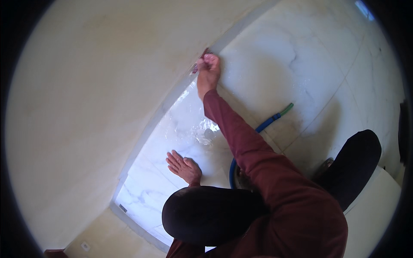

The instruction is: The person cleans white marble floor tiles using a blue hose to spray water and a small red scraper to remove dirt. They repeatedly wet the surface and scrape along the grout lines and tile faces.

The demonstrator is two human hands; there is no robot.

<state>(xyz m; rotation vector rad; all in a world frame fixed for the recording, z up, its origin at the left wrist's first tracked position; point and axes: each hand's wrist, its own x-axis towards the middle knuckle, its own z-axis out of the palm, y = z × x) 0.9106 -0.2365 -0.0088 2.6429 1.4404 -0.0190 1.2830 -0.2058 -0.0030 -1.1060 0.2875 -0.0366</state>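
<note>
My right hand (209,71) is stretched far forward, its fingers closed around a small dark red object (205,52) and pressing it against the foot of the wall. Most of that object is hidden by the hand, so its kind is unclear. It touches the grey strip (172,92) where wall and floor meet. Beside my bent knee, my left hand (185,168) is open over the floor, fingers extended and holding nothing. Wet, shiny patches lie on the white marble-look tiles (150,174) between the two hands.
A blue hose (267,123) with a green end (287,109) curves over the tiles beneath my right arm. The cream wall (86,107) rises along the left. A small dark-and-light piece (123,208) lies near the corner. A white surface (374,206) borders the lower right.
</note>
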